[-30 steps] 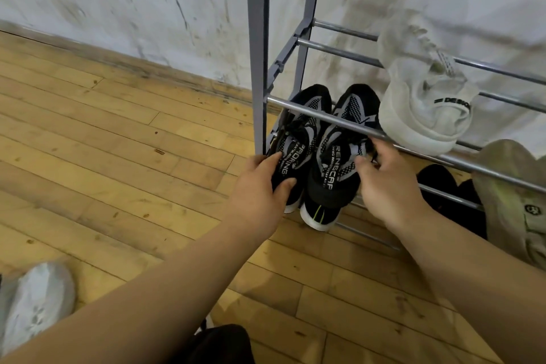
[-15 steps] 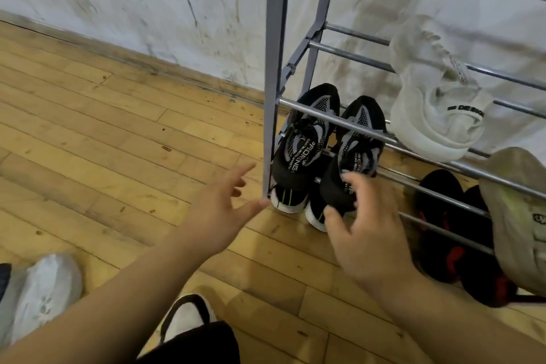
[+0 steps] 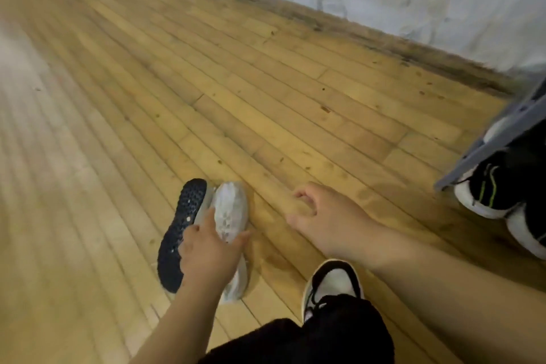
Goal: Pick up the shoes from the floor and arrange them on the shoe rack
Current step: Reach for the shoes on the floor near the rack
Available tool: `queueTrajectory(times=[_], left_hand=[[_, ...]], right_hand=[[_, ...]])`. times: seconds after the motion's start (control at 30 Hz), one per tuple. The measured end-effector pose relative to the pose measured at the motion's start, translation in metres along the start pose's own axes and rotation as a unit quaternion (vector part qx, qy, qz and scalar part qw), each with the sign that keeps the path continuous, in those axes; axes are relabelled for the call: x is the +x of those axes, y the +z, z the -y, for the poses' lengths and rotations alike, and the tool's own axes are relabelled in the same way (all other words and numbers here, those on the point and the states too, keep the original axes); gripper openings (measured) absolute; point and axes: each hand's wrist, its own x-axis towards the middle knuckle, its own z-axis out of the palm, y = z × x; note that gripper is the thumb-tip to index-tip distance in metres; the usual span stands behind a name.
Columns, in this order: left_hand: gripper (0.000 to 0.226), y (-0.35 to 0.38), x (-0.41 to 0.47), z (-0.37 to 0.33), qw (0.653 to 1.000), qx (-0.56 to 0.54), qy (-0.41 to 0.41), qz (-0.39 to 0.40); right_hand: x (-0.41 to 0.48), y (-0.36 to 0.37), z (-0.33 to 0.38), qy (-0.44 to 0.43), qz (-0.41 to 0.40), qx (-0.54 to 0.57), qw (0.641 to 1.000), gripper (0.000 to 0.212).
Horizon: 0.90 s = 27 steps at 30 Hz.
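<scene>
Turning away from the rack, the view has been swung left to the open floor, where a pair of grey shoes (image 3: 227, 210) lies close together, one on its side with its dark dotted sole (image 3: 180, 233) facing up, the other beside it with its pale upper showing. The left hand (image 3: 206, 254), which half a second ago hung open and empty in front of the rack, is now laid over the pair with thumb and fingers spread around both; whether the grip is already tight cannot be told. The right hand (image 3: 322, 216), taken off the black shoes, is held loosely curled and empty just above the floorboards (image 3: 266, 83), apart from the grey pair. At the far right edge, a corner of the shoe rack (image 3: 508, 133) is seen with the black shoes (image 3: 496, 189) set on its bottom level. That pair can be judged placed, and the grey pair is being taken next.
</scene>
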Motion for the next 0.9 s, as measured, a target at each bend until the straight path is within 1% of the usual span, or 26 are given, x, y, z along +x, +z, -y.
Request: queueTrajectory(times=[0.07,0.1,0.17,0.23,0.33,0.43,0.57,0.7,0.8,0.9], left_hand=[[0.107,0.021,0.006,0.021,0.997,0.026,-0.054,0.057],[0.107,0.033,0.008,0.03,0.994,0.02,-0.067,0.083],[0.097,0.048,0.009,0.043,0.993,-0.016,-0.057,0.099],[0.09,0.052,0.006,0.046,0.994,-0.068,-0.021,0.077],[0.091,0.035,-0.006,0.027,0.983,-0.166,0.058,0.055],[0.094,0.002,-0.022,-0.011,0.958,-0.223,0.165,0.072],[0.087,-0.063,-0.057,-0.079,0.928,-0.176,0.315,0.096],[0.088,-0.125,-0.11,-0.142,0.881,-0.117,0.449,0.092],[0.089,-0.157,-0.148,-0.171,0.848,-0.084,0.516,0.084],[0.088,-0.179,-0.185,-0.188,0.815,-0.039,0.573,0.069]], right_hand=[[0.017,0.017,0.009,0.01,0.021,0.007,1.0,0.052],[0.022,0.022,0.011,0.016,0.025,0.012,0.999,0.053],[0.027,0.029,0.01,0.022,0.029,0.017,0.999,0.053],[0.027,0.027,0.005,0.03,0.026,0.022,0.999,0.053],[0.015,0.011,-0.006,0.02,-0.002,0.019,1.0,0.053],[-0.011,-0.022,-0.007,0.001,-0.02,-0.001,1.0,0.056],[-0.075,-0.091,0.001,-0.012,-0.054,-0.059,0.997,0.054],[-0.17,-0.155,0.018,-0.026,-0.117,-0.109,0.987,0.047],[-0.239,-0.185,0.03,-0.027,-0.17,-0.169,0.97,0.045],[-0.296,-0.199,0.024,-0.024,-0.239,-0.211,0.948,0.038]])
